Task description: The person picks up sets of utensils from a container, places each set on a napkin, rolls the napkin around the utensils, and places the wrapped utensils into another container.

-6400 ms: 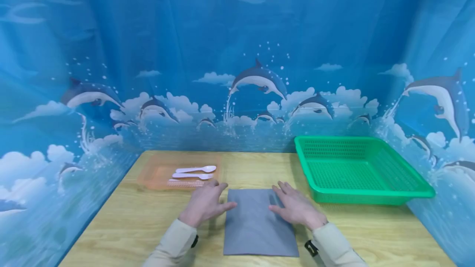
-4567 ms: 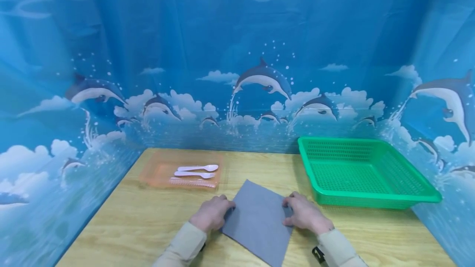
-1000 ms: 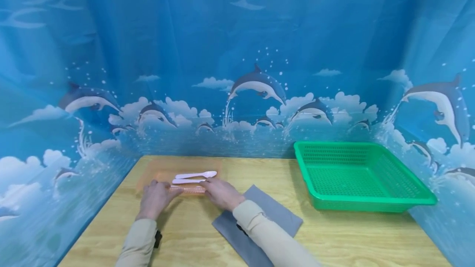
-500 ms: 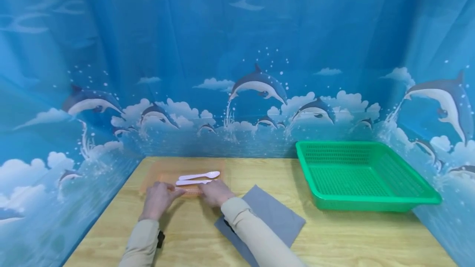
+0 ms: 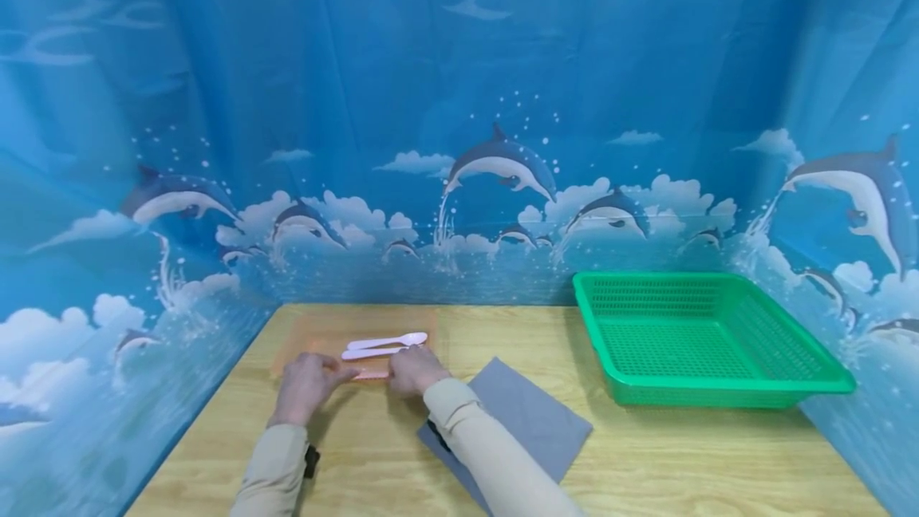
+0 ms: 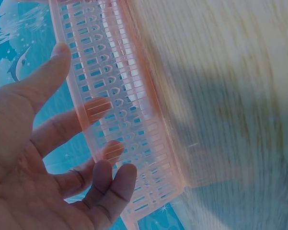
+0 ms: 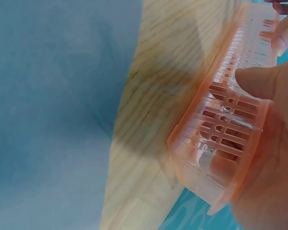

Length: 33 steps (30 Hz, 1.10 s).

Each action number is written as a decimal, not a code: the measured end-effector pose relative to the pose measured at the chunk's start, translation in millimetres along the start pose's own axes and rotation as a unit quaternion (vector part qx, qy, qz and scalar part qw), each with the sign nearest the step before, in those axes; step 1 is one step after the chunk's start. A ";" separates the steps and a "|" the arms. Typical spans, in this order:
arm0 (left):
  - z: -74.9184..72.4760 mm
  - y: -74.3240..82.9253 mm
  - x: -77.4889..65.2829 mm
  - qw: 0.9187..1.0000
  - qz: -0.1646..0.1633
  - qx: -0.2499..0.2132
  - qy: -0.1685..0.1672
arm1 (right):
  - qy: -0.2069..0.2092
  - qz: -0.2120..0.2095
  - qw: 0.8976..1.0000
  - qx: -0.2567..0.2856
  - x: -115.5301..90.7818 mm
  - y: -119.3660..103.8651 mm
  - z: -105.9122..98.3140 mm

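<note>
A translucent orange plastic basket (image 5: 309,333) with slotted walls stands at the table's back left. My left hand (image 5: 305,388) grips its near wall toward the left end; in the left wrist view the thumb (image 6: 61,55) lies on the rim and fingertips show through the slots. Farther right along the same wall, my right hand (image 5: 416,373) holds it, thumb (image 7: 256,82) outside and fingers behind the slots. A white spoon (image 5: 388,341) and a white fork (image 5: 369,353) lie in the basket, the fork's tines hidden by my right hand.
A grey cloth (image 5: 534,413) lies diagonally on the wooden table (image 5: 668,461), partly under my right forearm. The large green basket (image 5: 718,396) stands at the back right. A blue dolphin-print curtain (image 5: 459,86) surrounds the table's back and sides.
Both hands have left the grey cloth, which now lies turned diagonally, and moved left to the orange basket. Over the last second my right hand has shifted slightly left along its near wall.
</note>
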<state>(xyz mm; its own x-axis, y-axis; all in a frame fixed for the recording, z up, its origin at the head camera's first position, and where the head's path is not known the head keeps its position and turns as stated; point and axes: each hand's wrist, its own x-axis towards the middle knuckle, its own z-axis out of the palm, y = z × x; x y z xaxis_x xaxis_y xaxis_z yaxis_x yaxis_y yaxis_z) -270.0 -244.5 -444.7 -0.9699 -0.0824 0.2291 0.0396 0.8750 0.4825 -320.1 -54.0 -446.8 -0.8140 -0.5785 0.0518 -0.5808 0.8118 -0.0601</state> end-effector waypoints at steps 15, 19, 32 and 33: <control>-1.1 0.3 1.4 1.000 0.003 0.013 0.004 | -0.022 -0.014 0.999 -0.024 5.3 -0.2 5.0; -1.6 1.2 1.4 1.000 -0.001 0.013 -0.002 | -0.022 -0.016 0.999 -0.020 4.9 0.2 4.4; -2.6 0.1 0.7 1.000 0.007 0.010 0.005 | 0.055 -0.037 0.998 0.011 1.1 2.3 8.8; -2.7 0.1 0.4 1.000 0.008 0.011 0.004 | 0.057 -0.038 0.998 0.011 1.4 2.6 9.8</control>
<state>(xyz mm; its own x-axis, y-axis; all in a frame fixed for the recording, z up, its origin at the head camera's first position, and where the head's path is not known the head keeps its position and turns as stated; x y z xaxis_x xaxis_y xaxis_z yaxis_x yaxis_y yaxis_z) -269.8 -245.7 -442.3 -0.9675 -0.0724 0.2423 0.0487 0.8869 0.4594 -322.8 -53.5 -456.6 -0.7621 -0.6248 0.1699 -0.6420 0.7632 -0.0733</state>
